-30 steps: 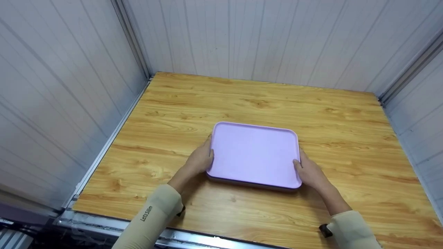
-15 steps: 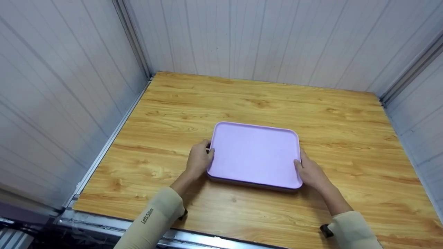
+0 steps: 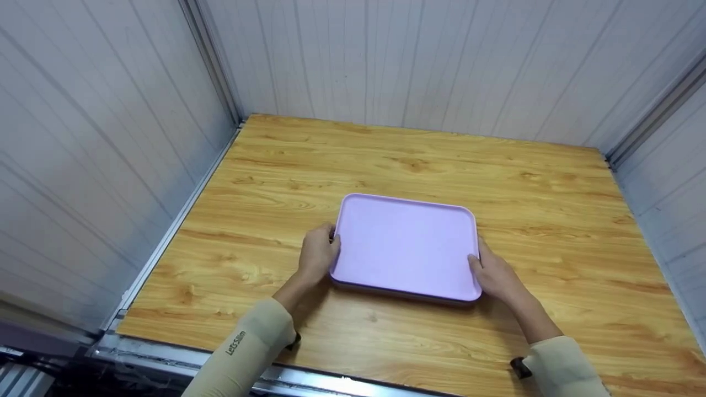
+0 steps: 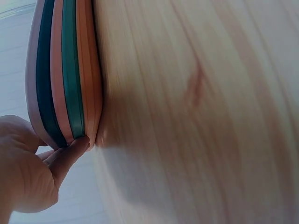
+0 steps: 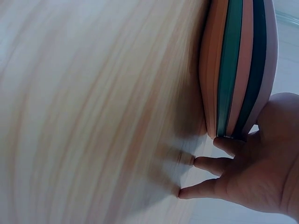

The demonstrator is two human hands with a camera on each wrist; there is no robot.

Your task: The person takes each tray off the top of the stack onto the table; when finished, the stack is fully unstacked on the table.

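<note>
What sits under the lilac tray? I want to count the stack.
The wrist views show four more trays under the lilac tray: dark teal, salmon, green, orange. Only their edges show; their faces are covered.

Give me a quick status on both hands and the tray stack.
Left hand grips stack's left edge. Right hand at right edge, thumb on rim. Stack of flat plastic trays, lilac on top, sits on wooden table. Nothing in the way.

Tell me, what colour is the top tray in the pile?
The top tray is light purple, like lilac. The head view shows it best.
</note>
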